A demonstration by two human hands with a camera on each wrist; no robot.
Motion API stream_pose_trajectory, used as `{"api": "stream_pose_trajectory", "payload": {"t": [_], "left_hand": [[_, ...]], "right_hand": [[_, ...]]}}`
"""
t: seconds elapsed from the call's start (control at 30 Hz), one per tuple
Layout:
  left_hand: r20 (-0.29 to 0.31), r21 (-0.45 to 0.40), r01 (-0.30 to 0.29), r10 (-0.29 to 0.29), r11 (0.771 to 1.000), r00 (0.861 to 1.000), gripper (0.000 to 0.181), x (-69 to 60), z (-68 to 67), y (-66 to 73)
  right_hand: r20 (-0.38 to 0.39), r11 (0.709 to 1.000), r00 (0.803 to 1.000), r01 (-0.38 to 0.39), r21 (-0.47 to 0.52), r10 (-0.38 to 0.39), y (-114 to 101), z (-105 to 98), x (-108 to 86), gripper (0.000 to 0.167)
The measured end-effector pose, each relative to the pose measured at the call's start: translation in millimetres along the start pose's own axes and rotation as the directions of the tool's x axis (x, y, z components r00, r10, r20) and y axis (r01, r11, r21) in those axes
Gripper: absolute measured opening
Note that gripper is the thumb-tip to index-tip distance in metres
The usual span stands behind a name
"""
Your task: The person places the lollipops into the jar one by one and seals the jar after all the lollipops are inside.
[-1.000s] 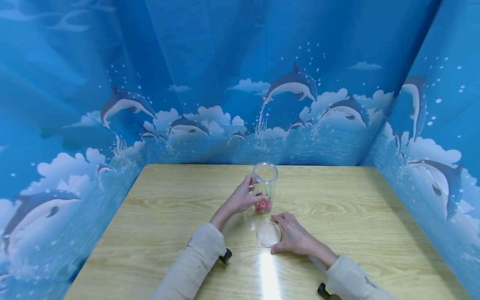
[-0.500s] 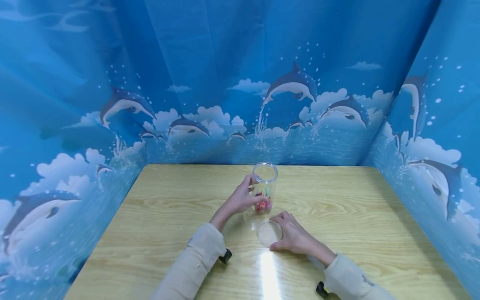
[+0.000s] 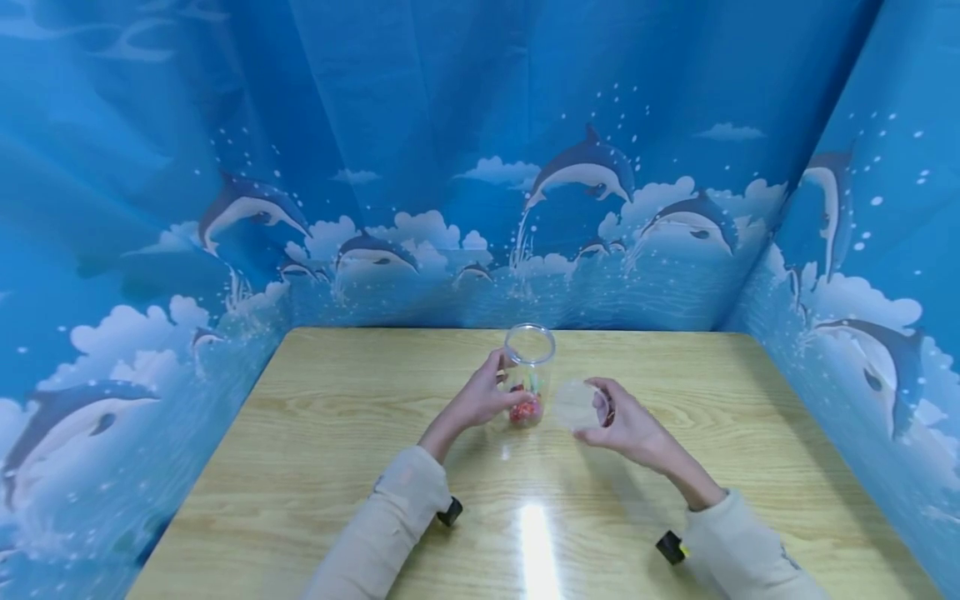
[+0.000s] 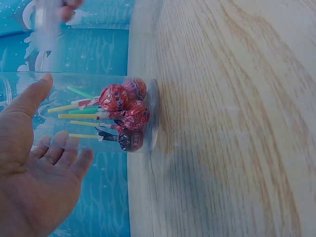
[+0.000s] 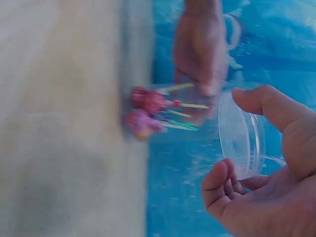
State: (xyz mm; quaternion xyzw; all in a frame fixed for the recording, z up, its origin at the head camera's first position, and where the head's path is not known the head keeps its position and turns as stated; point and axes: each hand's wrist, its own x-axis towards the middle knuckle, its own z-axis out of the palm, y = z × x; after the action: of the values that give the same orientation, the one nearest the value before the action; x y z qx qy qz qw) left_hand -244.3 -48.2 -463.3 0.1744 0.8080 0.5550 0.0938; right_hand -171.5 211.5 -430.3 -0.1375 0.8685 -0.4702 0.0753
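Observation:
A clear plastic jar stands upright on the table with its round mouth uncovered. My left hand grips it from the left, thumb on the near side. Inside, at the bottom, several wrapped lollipops lie heads down, mostly red, with yellow and green sticks pointing up. To the right of the jar, my right hand holds a clear round lid by its edge between thumb and fingers. The lid is raised off the table and tilted, close beside the jar; whether they touch I cannot tell.
The wooden table reaches back to a blue curtain printed with dolphins, which also closes off both sides. A bright light reflection shows on the tabletop near the front.
My right hand has lifted the lid from the table in front of the jar, moving it up and to the right and tilting it. The left hand and jar have stayed put.

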Motion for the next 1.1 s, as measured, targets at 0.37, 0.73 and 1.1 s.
{"api": "stream_pose_trajectory", "payload": {"t": [0.37, 0.73, 1.1], "left_hand": [[0.003, 0.019, 0.015, -0.015, 1.0, 1.0, 0.082, -0.9, -0.9, 0.6], [0.008, 0.007, 0.017, -0.017, 1.0, 1.0, 0.083, -0.8, -0.1, 1.0], [0.007, 0.015, 0.008, -0.008, 1.0, 1.0, 0.083, -1.3, -1.1, 0.9]], "right_hand": [[-0.079, 0.998, 0.995, 0.052, -0.019, -0.053, -37, -29, 12.8, 0.09], [-0.098, 0.995, 0.992, 0.067, -0.073, -0.075, -47, -32, 22.8, 0.089], [-0.112, 0.993, 0.988, 0.113, 0.047, -0.107, -49, -29, 33.0, 0.088]]}}
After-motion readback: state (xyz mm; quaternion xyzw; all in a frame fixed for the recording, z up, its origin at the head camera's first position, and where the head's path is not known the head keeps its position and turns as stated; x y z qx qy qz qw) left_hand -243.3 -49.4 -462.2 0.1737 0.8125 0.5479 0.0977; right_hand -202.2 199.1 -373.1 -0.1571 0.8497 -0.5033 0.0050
